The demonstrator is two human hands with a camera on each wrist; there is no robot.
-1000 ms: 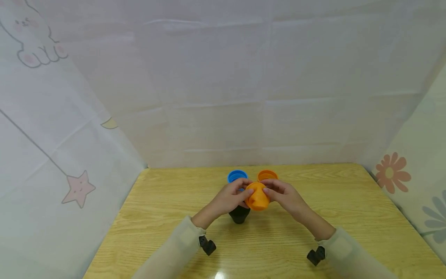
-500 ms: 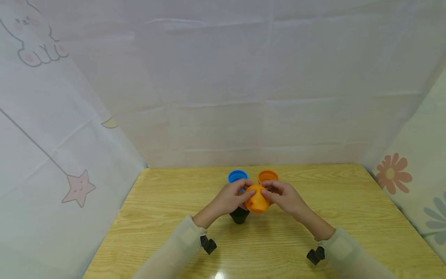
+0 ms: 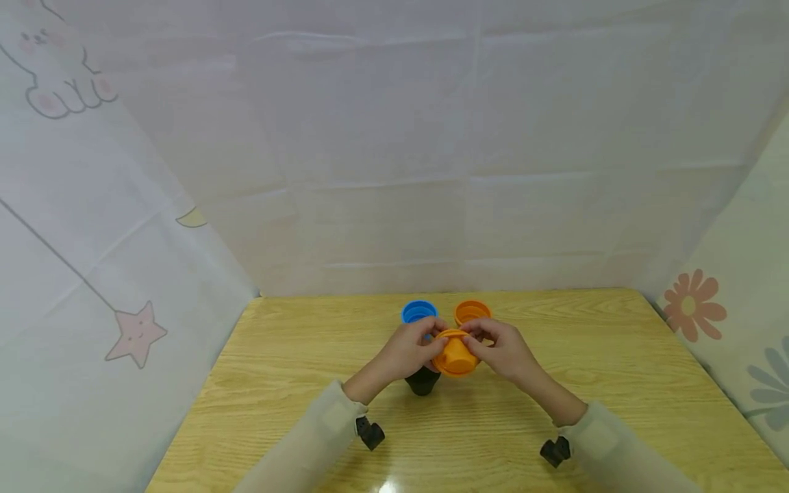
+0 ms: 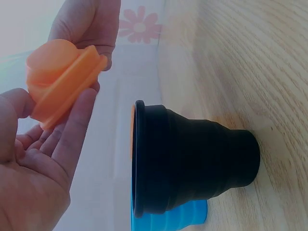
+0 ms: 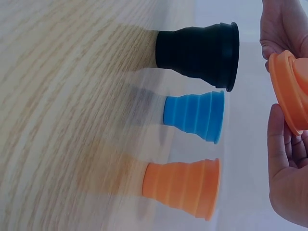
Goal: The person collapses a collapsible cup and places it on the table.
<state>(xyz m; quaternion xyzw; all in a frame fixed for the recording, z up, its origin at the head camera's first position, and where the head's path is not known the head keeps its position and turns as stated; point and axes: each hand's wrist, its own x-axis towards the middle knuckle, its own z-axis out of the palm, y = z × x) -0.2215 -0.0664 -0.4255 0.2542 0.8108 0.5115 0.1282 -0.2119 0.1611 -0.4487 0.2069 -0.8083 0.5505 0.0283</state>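
Both hands hold an orange collapsible cup (image 3: 457, 357) above the table, its base tilted toward the head camera. My left hand (image 3: 403, 350) pinches its left side between thumb and fingers, while my right hand (image 3: 507, 348) grips the right side. In the left wrist view the held cup (image 4: 53, 67) looks partly folded, its base standing out past the stacked rings. A black collapsible cup (image 4: 192, 154) stands upright and extended below the left hand. Behind it are an extended blue cup (image 5: 192, 115) and a second orange cup (image 5: 183, 187), both upright.
The wooden table (image 3: 296, 356) meets a pale cloth backdrop (image 3: 382, 171) at its far edge. Printed cloth walls with a star (image 3: 138, 334) and a flower (image 3: 695, 305) stand at left and right. Small black cameras (image 3: 370, 433) sit at both wrists.
The held orange cup has tilted and become flatter, its dented base now evened out into a round raised shape. Both hands stay nearly in place; the other cups stand as before.
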